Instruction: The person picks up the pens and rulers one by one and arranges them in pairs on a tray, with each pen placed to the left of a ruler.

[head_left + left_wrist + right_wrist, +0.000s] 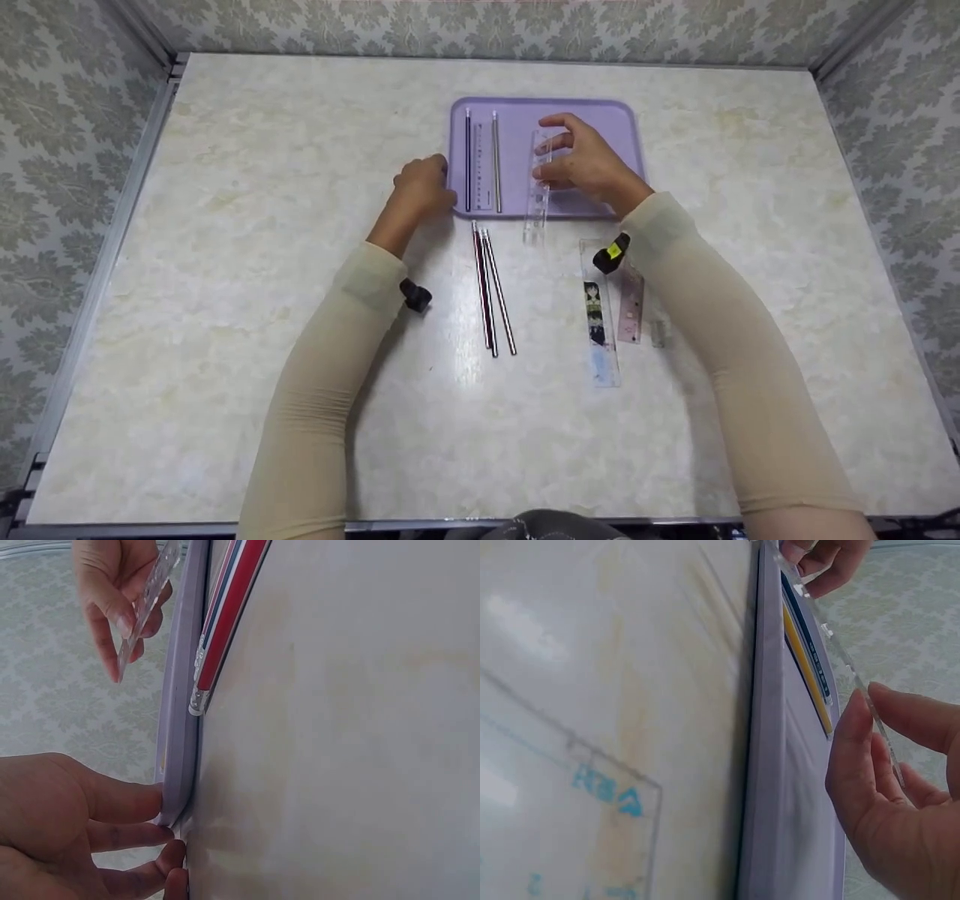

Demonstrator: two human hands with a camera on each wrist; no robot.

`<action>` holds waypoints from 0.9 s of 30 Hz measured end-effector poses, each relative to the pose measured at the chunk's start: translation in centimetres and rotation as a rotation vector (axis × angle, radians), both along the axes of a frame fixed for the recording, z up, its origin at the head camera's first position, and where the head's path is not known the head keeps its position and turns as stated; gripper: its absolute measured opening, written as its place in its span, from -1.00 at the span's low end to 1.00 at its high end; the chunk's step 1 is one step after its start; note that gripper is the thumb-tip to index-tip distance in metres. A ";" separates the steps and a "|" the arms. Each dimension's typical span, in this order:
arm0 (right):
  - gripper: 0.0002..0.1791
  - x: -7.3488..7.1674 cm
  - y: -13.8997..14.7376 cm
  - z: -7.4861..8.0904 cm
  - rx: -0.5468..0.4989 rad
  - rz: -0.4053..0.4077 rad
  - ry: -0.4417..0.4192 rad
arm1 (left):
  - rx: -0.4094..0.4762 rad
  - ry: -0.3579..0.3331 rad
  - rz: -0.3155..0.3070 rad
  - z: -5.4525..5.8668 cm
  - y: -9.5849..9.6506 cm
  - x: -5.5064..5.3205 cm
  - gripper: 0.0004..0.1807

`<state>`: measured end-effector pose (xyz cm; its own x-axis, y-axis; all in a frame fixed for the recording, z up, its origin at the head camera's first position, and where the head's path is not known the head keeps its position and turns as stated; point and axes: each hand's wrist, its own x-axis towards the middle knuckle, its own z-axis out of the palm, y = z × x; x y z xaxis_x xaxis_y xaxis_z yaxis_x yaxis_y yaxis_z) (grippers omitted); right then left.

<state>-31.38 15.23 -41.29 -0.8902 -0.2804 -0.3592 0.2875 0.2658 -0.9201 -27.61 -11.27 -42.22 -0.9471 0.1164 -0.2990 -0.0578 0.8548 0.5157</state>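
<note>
My right hand pinches a clear plastic ruler between thumb and fingers, tilted above the right half of a purple tray. At the tray's near left corner is my left hand; in the left wrist view its thumb and index finger grip the rim. Inside the tray, along its left side, a dark pencil, a clear ruler and a lighter pencil lie side by side. The right wrist view shows the held ruler edge-on between the fingertips.
Three pencils with eraser ends lie loosely together before the tray. Right of them are a clear ruler with cartoon figures, a pink ruler and a small clear piece beside the right sleeve. Patterned walls border the marbled table.
</note>
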 end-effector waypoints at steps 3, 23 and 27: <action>-0.03 -0.5 0.0 0.1 0.014 -0.007 -0.004 | -0.006 0.000 0.001 0.0 0.0 0.0 -0.54; -0.05 -4.1 -1.5 0.3 0.046 -0.034 -0.021 | -0.014 -0.001 -0.007 0.2 0.0 -0.1 -0.53; -0.05 -4.5 -1.8 0.0 0.035 -0.031 -0.025 | -0.013 0.017 -0.013 0.1 -0.1 -0.1 -0.52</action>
<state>-35.86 13.39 -41.28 -0.8888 -0.2398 -0.3905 0.3188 0.2884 -0.9029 -27.72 -11.35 -42.11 -0.9504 0.1251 -0.2846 -0.0378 0.8622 0.5052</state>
